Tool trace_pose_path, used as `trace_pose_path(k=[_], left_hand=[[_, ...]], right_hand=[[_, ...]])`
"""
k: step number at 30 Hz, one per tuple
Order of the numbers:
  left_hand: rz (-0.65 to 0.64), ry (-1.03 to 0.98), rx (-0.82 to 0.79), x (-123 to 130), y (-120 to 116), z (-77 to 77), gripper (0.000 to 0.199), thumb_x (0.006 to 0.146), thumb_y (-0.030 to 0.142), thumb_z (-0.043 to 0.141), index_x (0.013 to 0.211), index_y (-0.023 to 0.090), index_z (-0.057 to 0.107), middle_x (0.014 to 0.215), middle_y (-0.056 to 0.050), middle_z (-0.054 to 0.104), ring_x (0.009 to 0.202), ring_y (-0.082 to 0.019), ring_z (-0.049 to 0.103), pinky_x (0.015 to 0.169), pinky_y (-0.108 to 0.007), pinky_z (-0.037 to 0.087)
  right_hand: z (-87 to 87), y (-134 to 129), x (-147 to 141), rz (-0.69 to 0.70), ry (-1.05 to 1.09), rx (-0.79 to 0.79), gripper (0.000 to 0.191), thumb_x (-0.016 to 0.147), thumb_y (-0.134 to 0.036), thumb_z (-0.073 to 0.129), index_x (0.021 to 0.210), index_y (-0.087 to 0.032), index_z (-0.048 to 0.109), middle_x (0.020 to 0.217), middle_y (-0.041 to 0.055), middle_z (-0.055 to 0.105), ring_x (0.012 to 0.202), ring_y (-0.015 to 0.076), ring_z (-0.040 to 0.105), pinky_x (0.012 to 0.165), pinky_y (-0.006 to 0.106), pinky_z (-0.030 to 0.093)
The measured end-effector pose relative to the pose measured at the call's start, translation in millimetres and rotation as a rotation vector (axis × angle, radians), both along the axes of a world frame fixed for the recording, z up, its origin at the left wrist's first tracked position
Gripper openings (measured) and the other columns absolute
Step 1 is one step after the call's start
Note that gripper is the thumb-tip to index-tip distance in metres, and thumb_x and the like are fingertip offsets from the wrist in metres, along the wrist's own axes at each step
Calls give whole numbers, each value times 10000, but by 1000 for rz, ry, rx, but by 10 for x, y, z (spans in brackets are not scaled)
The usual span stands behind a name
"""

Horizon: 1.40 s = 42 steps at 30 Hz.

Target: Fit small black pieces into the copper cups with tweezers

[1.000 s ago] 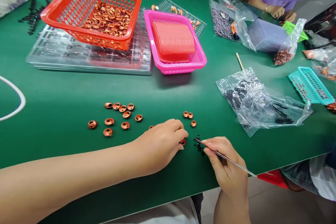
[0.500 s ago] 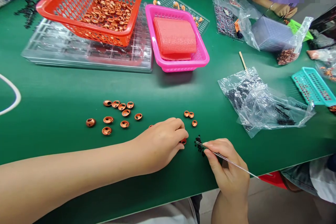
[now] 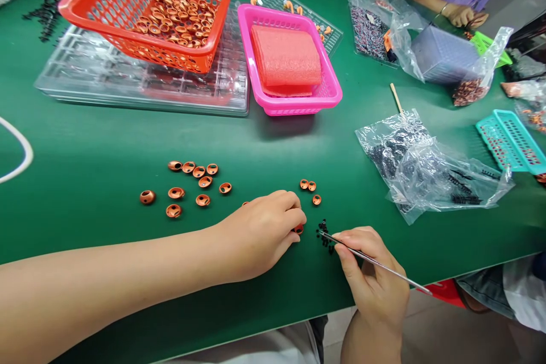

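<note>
My left hand (image 3: 265, 233) rests on the green table, its fingers closed on a small copper-coloured cup-shaped part (image 3: 299, 229) that peeks out at the fingertips. In my right hand (image 3: 371, 264) is a pair of metal tweezers (image 3: 375, 263), pinched between thumb and fingers. The tweezer tips touch a little heap of tiny black pieces (image 3: 324, 234); whether they grip one I cannot tell. Just beyond lie three small copper parts (image 3: 312, 186). Several larger copper parts (image 3: 203, 200) are spread left of my left hand, most with the hollow side up.
An orange basket (image 3: 140, 51) of copper parts stands on stacked clear trays (image 3: 140, 94). Beside it is a pink basket (image 3: 294, 108) with folded red foam (image 3: 288, 57). Clear bags (image 3: 430, 165) of black pieces lie at right, near a turquoise basket (image 3: 512, 142). A co-worker's hands (image 3: 467, 16) show at far right.
My right hand and the tweezers have shifted slightly right, and the tweezers' rear end has swung a little. My left hand keeps its hold on the copper part.
</note>
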<state>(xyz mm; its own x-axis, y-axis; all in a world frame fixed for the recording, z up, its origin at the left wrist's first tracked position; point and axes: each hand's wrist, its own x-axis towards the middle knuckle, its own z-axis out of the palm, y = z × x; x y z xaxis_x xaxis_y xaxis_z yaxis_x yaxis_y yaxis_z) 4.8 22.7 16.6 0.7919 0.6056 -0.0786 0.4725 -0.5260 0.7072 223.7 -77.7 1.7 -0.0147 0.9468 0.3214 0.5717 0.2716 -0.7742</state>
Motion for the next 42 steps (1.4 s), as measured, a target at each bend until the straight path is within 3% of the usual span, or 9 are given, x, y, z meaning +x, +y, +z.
trace_pose_path(k=[42], left_hand=[[-6, 5, -11, 3, 10, 9, 111, 895, 136, 601, 992, 158, 649, 1017, -64, 590, 943, -227, 578, 782, -363, 532]], right_hand=[[-1, 20, -56, -49, -76, 19, 280, 839, -44, 643, 1041, -237, 641, 949, 33, 716, 864, 183, 655, 720, 360, 550]])
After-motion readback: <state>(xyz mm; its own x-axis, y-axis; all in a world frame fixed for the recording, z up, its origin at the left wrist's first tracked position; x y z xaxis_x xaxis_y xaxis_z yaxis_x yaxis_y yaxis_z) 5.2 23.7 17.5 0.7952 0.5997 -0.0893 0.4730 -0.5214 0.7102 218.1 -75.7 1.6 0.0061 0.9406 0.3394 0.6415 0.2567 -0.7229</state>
